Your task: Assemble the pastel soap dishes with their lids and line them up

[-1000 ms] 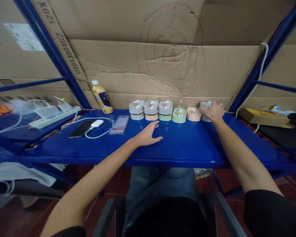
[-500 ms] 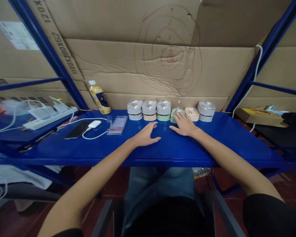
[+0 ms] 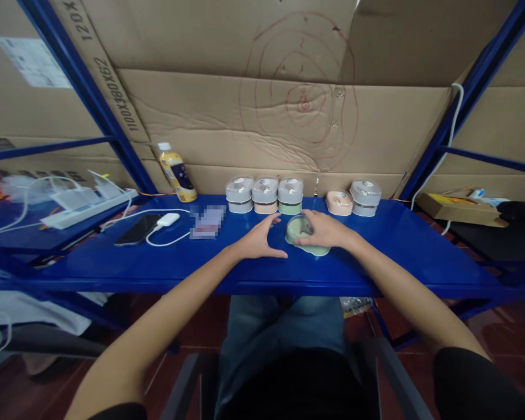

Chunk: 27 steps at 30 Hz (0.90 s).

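My right hand [image 3: 326, 229] is closed around a small pale green lidded box [image 3: 296, 228], over the middle of the blue table. The box looks tilted, and my fingers hide part of it. Just left of it, my left hand [image 3: 262, 239] is open, thumb and fingers apart, with nothing in it. Behind the hands, a row of similar boxes stands near the cardboard: a grey one [image 3: 240, 204], a pink one [image 3: 265, 206] and a green one [image 3: 290, 206] with translucent covers, then a gap, a low pink box [image 3: 339, 204] and another grey box [image 3: 366, 206].
A blue metal table [image 3: 245, 273] carries a yellow bottle [image 3: 178, 175], a phone [image 3: 139, 230] with a white charging cable, and a blurred-out packet [image 3: 208, 223]. At far left lies a power strip [image 3: 90, 210]. A cardboard tray [image 3: 461, 210] sits at the right.
My right hand has taken the green box out of the row and brought it nearer to me, leaving a gap there. My left hand has barely moved.
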Tool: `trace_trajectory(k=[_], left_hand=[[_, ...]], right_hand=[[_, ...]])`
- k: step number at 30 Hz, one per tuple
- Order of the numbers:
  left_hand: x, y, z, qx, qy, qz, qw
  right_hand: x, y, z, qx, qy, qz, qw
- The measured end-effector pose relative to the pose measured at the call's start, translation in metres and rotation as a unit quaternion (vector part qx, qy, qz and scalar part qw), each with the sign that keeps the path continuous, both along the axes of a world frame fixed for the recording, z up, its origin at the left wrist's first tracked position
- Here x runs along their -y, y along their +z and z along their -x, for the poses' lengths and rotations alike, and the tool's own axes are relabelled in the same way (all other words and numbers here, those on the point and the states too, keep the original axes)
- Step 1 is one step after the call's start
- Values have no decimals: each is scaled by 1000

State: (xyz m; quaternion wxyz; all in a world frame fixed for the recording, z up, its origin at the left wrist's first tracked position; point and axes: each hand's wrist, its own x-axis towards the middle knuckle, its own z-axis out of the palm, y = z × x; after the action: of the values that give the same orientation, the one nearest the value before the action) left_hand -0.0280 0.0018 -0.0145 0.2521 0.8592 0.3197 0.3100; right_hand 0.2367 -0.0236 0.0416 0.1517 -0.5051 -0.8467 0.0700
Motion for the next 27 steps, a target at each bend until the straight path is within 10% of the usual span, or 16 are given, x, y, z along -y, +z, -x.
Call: trace_trajectory(k=[4, 13, 27], left_hand=[[3, 5, 0, 11, -27, 8, 1000], [3, 5, 2, -57, -17, -63, 996], [-17, 10, 25, 25, 176, -99, 979]], right_hand=[[-3, 1, -8, -144, 145, -28, 978], [-29, -15, -72, -195, -16, 26, 980], [-34, -19, -77, -219, -59, -28, 973]])
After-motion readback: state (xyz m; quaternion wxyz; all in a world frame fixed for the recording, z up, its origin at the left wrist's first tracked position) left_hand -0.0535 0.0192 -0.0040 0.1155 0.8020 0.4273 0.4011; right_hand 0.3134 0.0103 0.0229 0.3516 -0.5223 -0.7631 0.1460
